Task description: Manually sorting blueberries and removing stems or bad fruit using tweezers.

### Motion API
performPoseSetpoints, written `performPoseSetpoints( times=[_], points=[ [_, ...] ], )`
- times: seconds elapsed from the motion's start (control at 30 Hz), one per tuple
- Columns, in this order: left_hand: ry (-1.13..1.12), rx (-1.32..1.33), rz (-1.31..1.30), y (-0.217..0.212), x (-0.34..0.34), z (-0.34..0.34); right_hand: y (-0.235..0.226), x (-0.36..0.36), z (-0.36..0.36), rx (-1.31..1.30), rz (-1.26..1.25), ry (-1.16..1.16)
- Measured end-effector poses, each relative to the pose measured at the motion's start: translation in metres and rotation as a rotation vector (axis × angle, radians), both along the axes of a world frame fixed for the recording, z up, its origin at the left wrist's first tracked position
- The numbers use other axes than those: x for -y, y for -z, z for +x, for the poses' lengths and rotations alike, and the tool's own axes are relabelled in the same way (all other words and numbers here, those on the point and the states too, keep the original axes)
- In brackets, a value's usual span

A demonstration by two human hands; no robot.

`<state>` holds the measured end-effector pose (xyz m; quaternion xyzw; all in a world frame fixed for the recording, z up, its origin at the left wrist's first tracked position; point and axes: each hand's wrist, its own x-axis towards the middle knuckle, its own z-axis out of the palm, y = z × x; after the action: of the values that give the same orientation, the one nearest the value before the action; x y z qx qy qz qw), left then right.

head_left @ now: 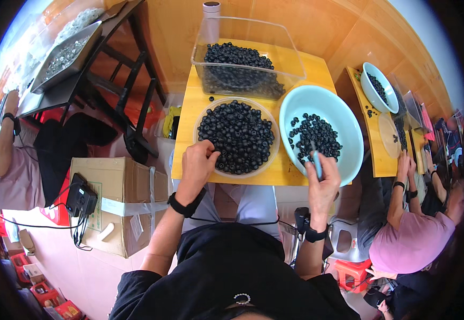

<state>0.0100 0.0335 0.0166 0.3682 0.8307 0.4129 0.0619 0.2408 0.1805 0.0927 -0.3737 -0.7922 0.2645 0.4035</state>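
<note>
Left hand: our left hand (197, 162) rests on the near rim of the clear round dish (266, 160), fingers curled into the dark round beads (237, 136); we cannot tell whether any bead is pinched.
Right hand: our right hand (322, 184) is closed around a slim pale-blue tool (317, 162), its tip pointing away from us into the pale blue bowl (344, 120).
Beads by the tool: a looser scatter of beads (314, 136) lies just beyond the tool tip, inside that bowl.
Beyond both grips: a clear rectangular tub (290, 58), farther from us than either hand, holds more of the same beads.
Support: all three sit on a small yellow table (189, 154), with the blue bowl overhanging the edge near our right wrist.
Risk, bowl: we judge that pressing down on its near rim could tip it off.
Risk, dish: the heap is high, so a nudge from our left fingers could roll beads over the rim.
Neighbours: other people work at either side.
</note>
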Motion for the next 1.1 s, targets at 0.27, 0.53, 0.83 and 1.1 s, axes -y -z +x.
performPoseSetpoints(
  times=[0.27, 0.53, 0.83, 1.1],
  points=[
    [-0.081, -0.215, -0.126, 0.002, -0.023, 0.014, 0.017, 0.017, -0.002, 0.04, -0.078, -0.097],
    [0.2, 0.876, 0.34, -0.009, -0.007, 0.001, 0.019, 0.034, -0.008, 0.046, -0.192, -0.159],
    [0.445, 1.658, 0.616, -0.015, 0.007, 0.021, 0.023, 0.05, -0.036, 0.011, -0.132, -0.49],
    [0.481, 1.751, 0.669, -0.015, 0.012, 0.024, 0.018, 0.055, -0.04, 0.09, -0.082, -0.506]
  ],
)
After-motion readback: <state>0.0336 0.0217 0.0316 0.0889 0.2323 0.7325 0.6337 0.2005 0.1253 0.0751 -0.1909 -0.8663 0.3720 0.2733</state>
